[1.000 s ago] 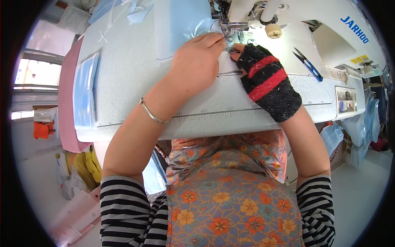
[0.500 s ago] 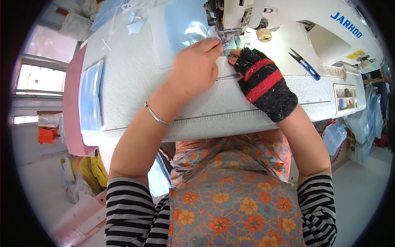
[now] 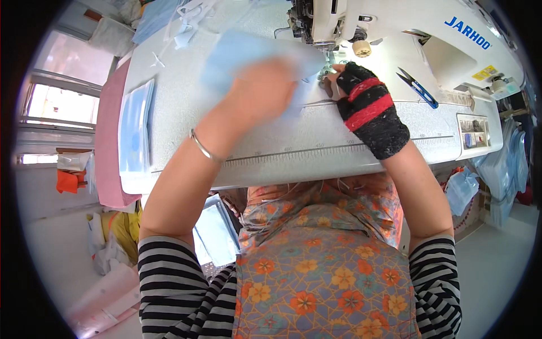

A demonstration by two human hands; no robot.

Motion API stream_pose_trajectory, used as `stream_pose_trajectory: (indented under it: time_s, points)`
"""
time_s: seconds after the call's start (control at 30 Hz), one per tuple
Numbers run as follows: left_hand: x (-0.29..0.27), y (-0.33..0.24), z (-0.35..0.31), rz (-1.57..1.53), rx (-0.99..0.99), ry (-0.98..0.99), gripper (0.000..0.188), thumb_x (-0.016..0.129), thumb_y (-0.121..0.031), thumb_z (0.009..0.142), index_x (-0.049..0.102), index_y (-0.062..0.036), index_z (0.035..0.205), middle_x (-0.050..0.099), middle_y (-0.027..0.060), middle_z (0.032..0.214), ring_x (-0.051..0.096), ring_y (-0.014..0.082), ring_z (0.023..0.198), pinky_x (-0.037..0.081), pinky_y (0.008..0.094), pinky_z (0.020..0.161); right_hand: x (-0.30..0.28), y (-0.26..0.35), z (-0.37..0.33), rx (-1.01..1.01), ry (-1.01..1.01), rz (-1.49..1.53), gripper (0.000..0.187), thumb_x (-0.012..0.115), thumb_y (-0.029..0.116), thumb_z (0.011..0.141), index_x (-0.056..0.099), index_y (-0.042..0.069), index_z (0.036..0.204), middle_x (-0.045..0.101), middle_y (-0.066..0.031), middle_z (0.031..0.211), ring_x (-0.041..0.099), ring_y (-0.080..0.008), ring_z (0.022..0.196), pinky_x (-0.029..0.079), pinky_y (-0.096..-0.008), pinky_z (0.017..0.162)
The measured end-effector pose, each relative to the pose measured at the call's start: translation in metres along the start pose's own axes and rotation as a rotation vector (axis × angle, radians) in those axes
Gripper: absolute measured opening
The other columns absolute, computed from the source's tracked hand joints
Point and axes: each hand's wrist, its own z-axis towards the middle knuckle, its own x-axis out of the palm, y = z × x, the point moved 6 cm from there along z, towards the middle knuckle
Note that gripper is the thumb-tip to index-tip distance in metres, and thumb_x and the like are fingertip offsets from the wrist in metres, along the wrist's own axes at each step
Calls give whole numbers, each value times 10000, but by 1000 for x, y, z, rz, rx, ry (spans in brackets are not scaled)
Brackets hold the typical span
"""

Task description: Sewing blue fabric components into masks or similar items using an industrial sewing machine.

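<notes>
A sewing machine (image 3: 389,42) stands at the far side of its white table (image 3: 226,169). My bare left hand (image 3: 265,85), with a bangle at its wrist, is smeared by motion left of the presser foot. A light blue sheet (image 3: 231,53), also blurred, moves with it and shows on both sides of the hand. My right hand (image 3: 370,104) wears a black fingerless glove with red stripes. Its fingers are curled close together just right of and below the presser foot. What lies between them, if anything, is hidden.
Dark-handled thread snips (image 3: 418,89) lie right of my right hand. A stack of light blue pieces (image 3: 135,127) rests at the table's left edge. Fabric scraps (image 3: 186,31) lie at the back left. A small parts tray (image 3: 473,133) is set into the right end.
My left hand has come away from the needle area, and the light blue sheet has shifted and turned with it. My right hand has moved slightly right.
</notes>
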Motion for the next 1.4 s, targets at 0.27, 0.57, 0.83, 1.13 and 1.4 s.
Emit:
stream_pose_trajectory:
  time_s: [0.27,0.57,0.83,1.13,1.4]
  points:
    - [14,-38,-26,-57,90,-284,387,642,-238,869,600,-20,1185,545,172,1340,497,351,1267,393,514,1067,0,5,-2,39,83,91,377,577,-25,790,638,31,1158,645,-147,1186,610,-338,1094,495,-407,952]
    - [15,-37,-24,-75,53,-265,434,646,-220,850,577,5,1215,568,171,1311,526,322,1249,420,509,1039,-4,13,0,-38,76,59,349,566,-18,804,641,26,1142,642,-153,1189,607,-337,1106,490,-405,967]
    - [7,-35,-22,-146,122,-404,211,625,-67,813,643,-25,1019,627,96,1133,613,278,1083,485,437,956,-3,10,-1,-6,115,68,377,559,-37,793,630,24,1158,629,-156,1220,598,-342,1124,483,-407,986]
    - [6,-21,-12,-175,135,-405,253,626,-21,735,655,-24,987,647,79,1040,639,269,983,505,387,901,-4,10,1,-7,115,97,444,554,-51,743,621,29,1175,615,-167,1239,583,-360,1138,475,-418,992]
    - [13,-1,3,-155,153,-457,258,611,-11,734,671,-25,984,654,75,1052,641,264,970,513,382,878,-5,15,7,-8,89,51,376,545,-26,818,608,31,1184,601,-179,1229,580,-372,1111,475,-432,972]
